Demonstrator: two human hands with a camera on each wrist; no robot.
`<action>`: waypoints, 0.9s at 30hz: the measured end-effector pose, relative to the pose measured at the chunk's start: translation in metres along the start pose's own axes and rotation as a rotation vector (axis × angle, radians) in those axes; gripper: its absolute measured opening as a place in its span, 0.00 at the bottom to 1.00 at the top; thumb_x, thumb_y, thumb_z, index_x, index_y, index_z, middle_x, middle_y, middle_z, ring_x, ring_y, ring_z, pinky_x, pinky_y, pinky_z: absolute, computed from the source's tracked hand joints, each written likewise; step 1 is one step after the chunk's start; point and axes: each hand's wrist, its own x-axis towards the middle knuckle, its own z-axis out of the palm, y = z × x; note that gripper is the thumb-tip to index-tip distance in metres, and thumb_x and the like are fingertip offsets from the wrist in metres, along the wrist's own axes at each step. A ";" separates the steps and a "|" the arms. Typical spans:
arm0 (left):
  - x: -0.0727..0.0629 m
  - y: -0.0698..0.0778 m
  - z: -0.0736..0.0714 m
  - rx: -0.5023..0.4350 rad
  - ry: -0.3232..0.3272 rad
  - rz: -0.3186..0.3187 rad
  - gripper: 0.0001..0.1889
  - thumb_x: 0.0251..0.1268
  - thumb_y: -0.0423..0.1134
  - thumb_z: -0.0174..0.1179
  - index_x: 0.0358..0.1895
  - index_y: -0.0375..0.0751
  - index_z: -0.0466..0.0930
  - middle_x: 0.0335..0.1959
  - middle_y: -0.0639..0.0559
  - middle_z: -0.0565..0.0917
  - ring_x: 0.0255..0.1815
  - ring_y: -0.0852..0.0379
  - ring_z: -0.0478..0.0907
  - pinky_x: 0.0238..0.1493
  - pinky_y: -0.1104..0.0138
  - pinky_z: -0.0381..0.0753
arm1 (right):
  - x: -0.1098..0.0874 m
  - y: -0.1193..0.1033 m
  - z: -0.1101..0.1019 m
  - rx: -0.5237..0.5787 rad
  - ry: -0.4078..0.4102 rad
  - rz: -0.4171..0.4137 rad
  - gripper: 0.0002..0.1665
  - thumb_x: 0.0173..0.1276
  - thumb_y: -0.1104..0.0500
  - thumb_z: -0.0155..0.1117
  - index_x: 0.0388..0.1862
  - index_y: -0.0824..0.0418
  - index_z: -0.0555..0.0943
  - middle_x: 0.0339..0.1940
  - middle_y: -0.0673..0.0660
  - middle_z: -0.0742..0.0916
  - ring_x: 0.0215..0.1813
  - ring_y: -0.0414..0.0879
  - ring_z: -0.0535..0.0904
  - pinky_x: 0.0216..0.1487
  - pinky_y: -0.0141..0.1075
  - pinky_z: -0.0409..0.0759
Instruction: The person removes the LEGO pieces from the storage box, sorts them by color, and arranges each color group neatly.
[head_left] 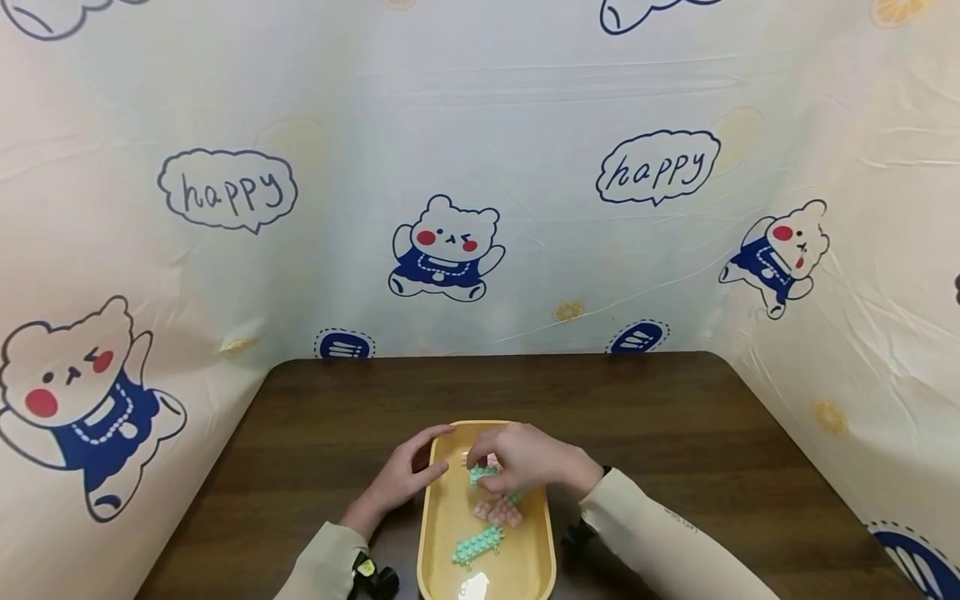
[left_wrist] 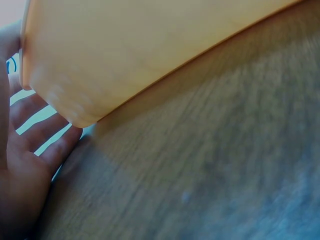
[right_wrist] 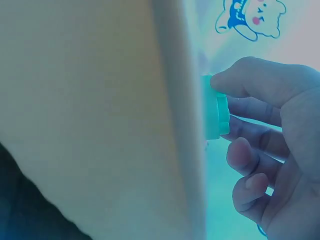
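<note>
A bear-printed sheet (head_left: 330,108) hangs behind a dark wooden table (head_left: 315,467) as a person's left hand (head_left: 401,473), fingers loosely extended and spread, rests against the left rim of a yellow tray (head_left: 444,510). Inside the tray, a mint-green studded piece (head_left: 477,546) lies toward the near end, with a pink studded cluster (head_left: 498,511) just beyond it. At right, the right hand (head_left: 528,458) reaches over the tray's far half, thumb and fingers pinching a small mint-green block (right_wrist: 215,110), its other fingers curled loosely.
</note>
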 end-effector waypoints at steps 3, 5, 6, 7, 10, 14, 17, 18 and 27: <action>0.000 0.001 0.001 -0.007 -0.006 0.004 0.27 0.68 0.28 0.56 0.68 0.26 0.62 0.66 0.25 0.67 0.58 0.28 0.72 0.52 0.71 0.79 | -0.004 0.005 -0.003 0.011 0.000 0.042 0.13 0.63 0.54 0.67 0.47 0.53 0.85 0.41 0.44 0.85 0.30 0.35 0.75 0.28 0.20 0.71; 0.000 0.000 0.001 -0.013 -0.007 -0.001 0.27 0.68 0.28 0.56 0.68 0.26 0.62 0.66 0.26 0.67 0.58 0.28 0.73 0.51 0.72 0.79 | -0.007 0.008 -0.005 0.008 0.007 0.062 0.13 0.64 0.54 0.66 0.47 0.53 0.85 0.41 0.43 0.85 0.29 0.36 0.75 0.26 0.21 0.71; 0.000 -0.001 0.001 -0.014 -0.008 -0.005 0.27 0.68 0.28 0.56 0.68 0.26 0.62 0.66 0.26 0.67 0.58 0.29 0.73 0.51 0.72 0.79 | -0.009 0.010 -0.007 0.004 0.012 0.076 0.13 0.64 0.54 0.66 0.47 0.52 0.85 0.40 0.43 0.85 0.29 0.36 0.74 0.26 0.22 0.71; 0.000 -0.002 0.001 -0.013 -0.007 -0.010 0.27 0.68 0.29 0.57 0.68 0.27 0.62 0.66 0.27 0.67 0.57 0.29 0.74 0.51 0.72 0.79 | -0.010 0.012 -0.008 0.004 0.016 0.087 0.13 0.64 0.54 0.66 0.46 0.52 0.86 0.40 0.43 0.85 0.29 0.36 0.74 0.26 0.22 0.71; 0.000 -0.011 0.001 -0.021 -0.005 -0.015 0.27 0.68 0.28 0.56 0.69 0.28 0.62 0.66 0.28 0.68 0.57 0.30 0.74 0.50 0.72 0.80 | -0.016 0.017 -0.013 -0.002 0.041 0.112 0.12 0.64 0.53 0.66 0.46 0.52 0.86 0.39 0.44 0.84 0.27 0.34 0.72 0.25 0.23 0.71; 0.000 -0.027 0.002 -0.032 0.004 -0.003 0.27 0.68 0.26 0.55 0.70 0.31 0.62 0.67 0.29 0.68 0.56 0.31 0.75 0.51 0.72 0.79 | -0.025 0.025 -0.020 -0.010 0.083 0.128 0.12 0.64 0.53 0.66 0.45 0.52 0.86 0.37 0.44 0.84 0.24 0.32 0.70 0.24 0.23 0.71; 0.000 -0.033 0.003 -0.037 0.012 0.002 0.28 0.68 0.25 0.54 0.71 0.36 0.63 0.67 0.32 0.69 0.57 0.34 0.76 0.51 0.72 0.79 | -0.031 0.030 -0.024 -0.003 0.103 0.139 0.12 0.64 0.53 0.66 0.45 0.54 0.86 0.37 0.44 0.84 0.24 0.33 0.70 0.24 0.24 0.72; 0.000 -0.034 0.003 -0.040 0.013 0.003 0.28 0.68 0.26 0.55 0.71 0.37 0.63 0.67 0.33 0.69 0.56 0.35 0.76 0.51 0.72 0.80 | -0.032 0.031 -0.026 0.003 0.106 0.144 0.12 0.64 0.54 0.66 0.45 0.54 0.86 0.37 0.44 0.84 0.24 0.33 0.70 0.25 0.24 0.72; 0.000 -0.033 0.004 -0.036 0.012 0.003 0.28 0.68 0.26 0.55 0.71 0.38 0.63 0.66 0.35 0.70 0.55 0.36 0.77 0.50 0.71 0.81 | -0.052 0.043 -0.036 0.018 0.142 0.208 0.12 0.65 0.55 0.67 0.46 0.55 0.86 0.40 0.45 0.84 0.25 0.35 0.73 0.27 0.27 0.76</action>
